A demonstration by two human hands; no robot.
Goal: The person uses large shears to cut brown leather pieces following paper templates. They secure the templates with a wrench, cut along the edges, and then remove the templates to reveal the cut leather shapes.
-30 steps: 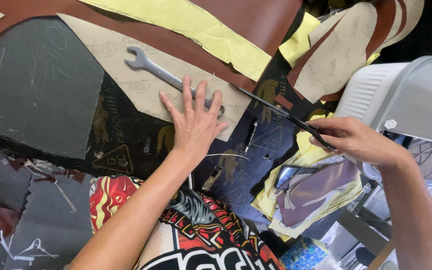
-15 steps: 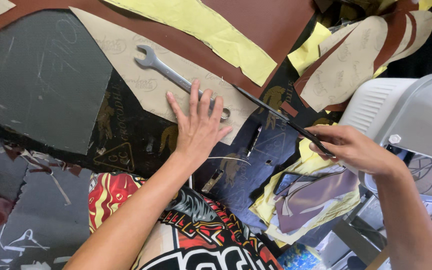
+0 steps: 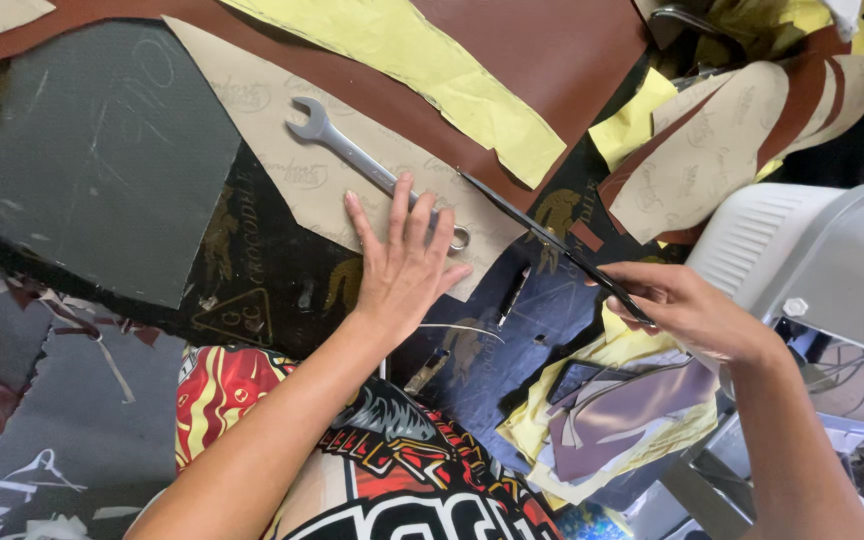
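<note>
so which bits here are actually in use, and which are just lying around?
In use:
- left hand pressed flat on the tan pattern sheet
- spanner weighing that sheet down
- right hand holding long dark scissors

Lying about:
- yellow offcuts
- grey sheet
- curved tan pieces
- white plastic chair

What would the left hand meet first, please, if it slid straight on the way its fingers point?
The left hand already lies on the wrench; straight on, it would probably cross the tan sheet to the brown sheet.
</note>
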